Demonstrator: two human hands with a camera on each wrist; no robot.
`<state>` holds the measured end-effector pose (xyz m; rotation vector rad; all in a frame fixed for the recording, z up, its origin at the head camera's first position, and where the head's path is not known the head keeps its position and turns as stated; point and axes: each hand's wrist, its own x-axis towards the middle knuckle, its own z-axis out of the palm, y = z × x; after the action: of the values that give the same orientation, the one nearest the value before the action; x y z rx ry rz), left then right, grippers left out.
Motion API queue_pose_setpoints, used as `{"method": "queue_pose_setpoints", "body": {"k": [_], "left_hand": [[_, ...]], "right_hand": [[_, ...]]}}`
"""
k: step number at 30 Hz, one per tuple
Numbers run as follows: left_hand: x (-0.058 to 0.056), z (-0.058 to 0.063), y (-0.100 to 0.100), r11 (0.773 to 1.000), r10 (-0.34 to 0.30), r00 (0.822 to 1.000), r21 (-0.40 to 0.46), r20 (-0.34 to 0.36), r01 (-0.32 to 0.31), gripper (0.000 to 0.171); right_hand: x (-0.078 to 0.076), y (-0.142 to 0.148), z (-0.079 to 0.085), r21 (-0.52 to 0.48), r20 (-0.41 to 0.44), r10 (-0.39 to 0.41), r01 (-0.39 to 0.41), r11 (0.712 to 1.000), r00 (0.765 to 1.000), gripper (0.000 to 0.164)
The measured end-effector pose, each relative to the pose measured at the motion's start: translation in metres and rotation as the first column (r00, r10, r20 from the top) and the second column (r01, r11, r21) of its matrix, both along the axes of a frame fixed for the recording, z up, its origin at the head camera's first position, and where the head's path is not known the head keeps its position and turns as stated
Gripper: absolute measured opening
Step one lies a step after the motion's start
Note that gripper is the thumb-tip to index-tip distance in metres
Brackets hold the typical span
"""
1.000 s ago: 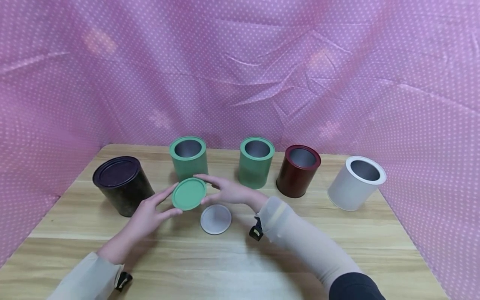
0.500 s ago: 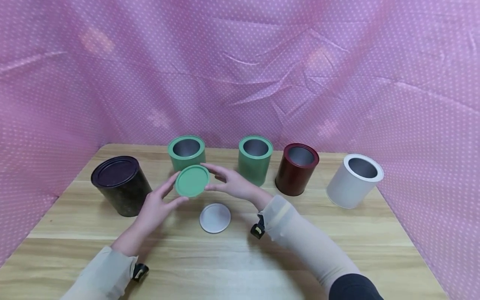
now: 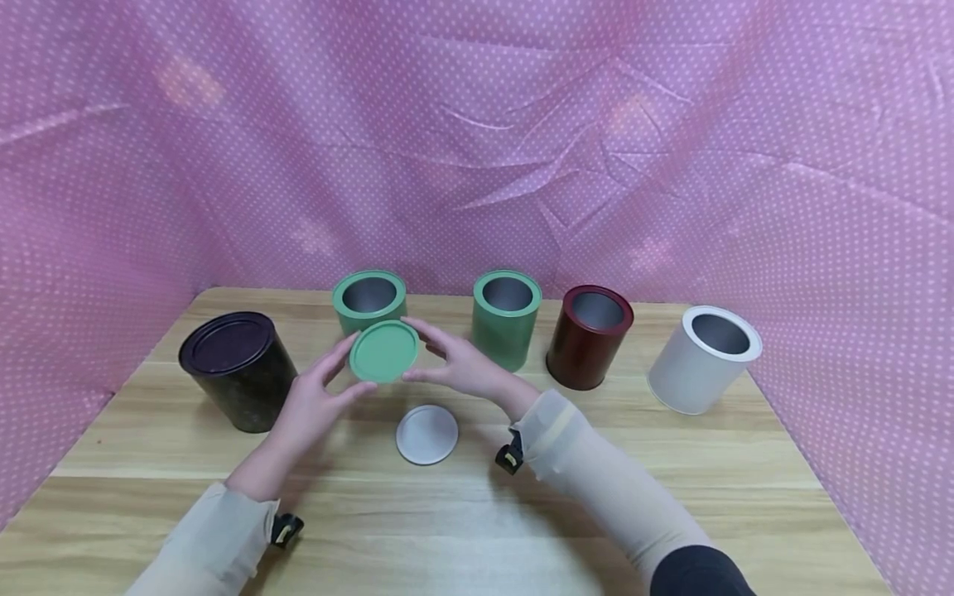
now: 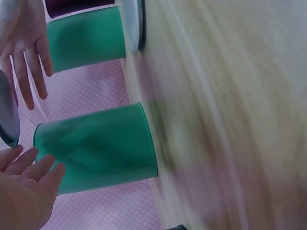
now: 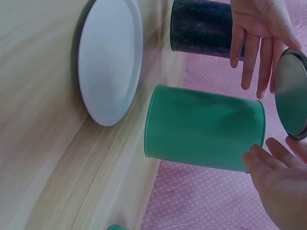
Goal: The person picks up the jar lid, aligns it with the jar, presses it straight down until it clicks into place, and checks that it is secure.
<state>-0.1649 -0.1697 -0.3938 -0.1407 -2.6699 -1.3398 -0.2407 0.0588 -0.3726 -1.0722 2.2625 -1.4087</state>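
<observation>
A round green lid (image 3: 384,352) is held in the air between both hands, just in front of the left green can (image 3: 349,323). My left hand (image 3: 309,407) grips its left edge with thumb and fingertips. On the opposite edge, the thumb and fingers of my right hand (image 3: 468,366) hold it. The lid's metallic underside (image 5: 291,93) shows in the right wrist view, above the table and near the open end of the green can (image 5: 206,129). In the left wrist view, several fingers of both hands extend away from the lid (image 4: 7,112).
A white lid (image 3: 427,434) lies on the wooden table (image 3: 417,530). At left stands a black can (image 3: 246,381) with its top covered. A second green can (image 3: 507,331), a dark red can (image 3: 587,348) and a white can (image 3: 689,372) stand open to the right. Pink dotted cloth (image 3: 477,165) surrounds the table.
Both hands have carried the green lid away from my body and slightly right, closer to the left green can. The cans and the white lid have stayed in place.
</observation>
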Motion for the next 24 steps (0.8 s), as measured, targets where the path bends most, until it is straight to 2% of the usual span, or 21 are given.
{"method": "queue_pose_setpoints", "body": {"k": [6, 11, 18, 24], "left_hand": [[-0.006, 0.002, 0.001, 0.998, -0.005, 1.000, 0.063, 0.001, 0.005, 0.079], [-0.010, 0.004, 0.003, 0.993, -0.020, 0.999, 0.118, -0.037, 0.025, 0.077], [-0.017, 0.011, -0.001, 0.994, -0.030, 0.993, 0.104, -0.114, 0.041, 0.074], [-0.021, 0.015, -0.005, 0.991, -0.022, 0.991, 0.131, -0.129, 0.039, 0.073]], "right_hand": [[-0.005, -0.006, 0.001, -0.031, 0.037, -0.046, 0.047, 0.998, 0.998, 0.075], [-0.009, -0.008, 0.003, -0.078, 0.053, -0.050, 0.054, 0.996, 0.997, 0.075], [-0.016, -0.012, 0.004, -0.115, 0.034, -0.049, 0.052, 0.992, 0.998, 0.074], [-0.022, -0.019, 0.005, -0.122, 0.029, -0.059, 0.062, 0.991, 0.998, 0.073]]}}
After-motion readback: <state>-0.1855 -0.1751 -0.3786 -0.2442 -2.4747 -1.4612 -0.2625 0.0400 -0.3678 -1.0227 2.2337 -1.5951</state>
